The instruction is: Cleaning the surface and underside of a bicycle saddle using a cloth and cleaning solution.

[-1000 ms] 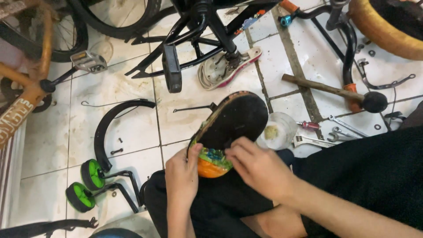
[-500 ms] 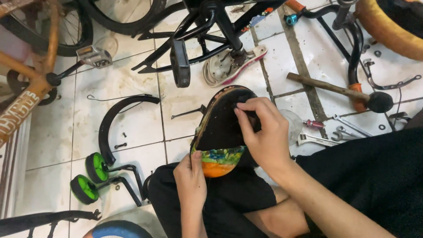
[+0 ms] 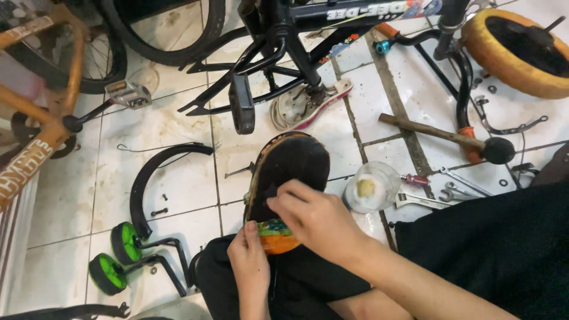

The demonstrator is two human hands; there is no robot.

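Observation:
A bicycle saddle [image 3: 293,163] with a black underside and a colourful orange-green edge rests on my lap, nose pointing away from me. My left hand [image 3: 249,261] grips its near, colourful end from the left. My right hand [image 3: 314,216] lies over the saddle's underside, fingers pinching something small and dark at its left rim; what they pinch is too small to tell. Both forearms come in from the bottom of the view over my black trousers.
On the tiled floor: a black mudguard [image 3: 148,178], green training wheels [image 3: 115,258], a clear bowl of grease [image 3: 370,186], spanners [image 3: 441,198], a hammer [image 3: 450,139], a yellow-tyred wheel [image 3: 515,53], a black bike frame [image 3: 278,53], an orange bike [image 3: 41,118] at left.
My right hand slid from the saddle's far end back toward its near left rim. The saddle tipped slightly. My left hand kept its hold on the colourful end.

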